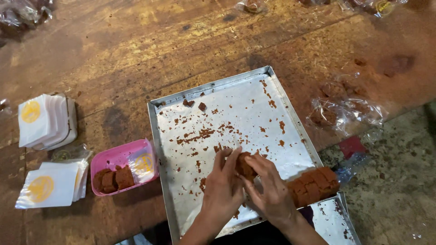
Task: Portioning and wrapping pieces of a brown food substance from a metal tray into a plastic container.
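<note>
Two stacks of small white packets, each with a round yellow label, lie toward the left edge of the desk (113, 59): the upper stack of white packets (45, 120) is fanned beside a clear wrapper, and the lower stack of white packets (52, 183) sits closer to the near edge. Just right of them stands a pink plastic tub (119, 156) holding several brown blocks and a clear wrapper with the same yellow round mark. Clear plastic bags (347, 111) with brown pieces inside lie crumpled near the right edge, and more clear wrappers (377, 5) show at the far edge and far left corner.

In the middle sits a shallow metal tray (209, 90), rectangular and turned at a slant, its bare floor scattered with brown crumbs. A row of brown cake blocks (315, 183) rests at the tray's near right corner. A second metal tray (334, 222) shows partly below it.

The left hand (222, 188) and right hand (270, 190) are brought together over the near part of the tray, both closed around one brown block (244, 167), which is held between the fingers just above the tray floor.

The desk is worn brown wood, stained and scuffed, with dark patches. Beyond its right edge is a rough grey concrete floor (399, 181).
</note>
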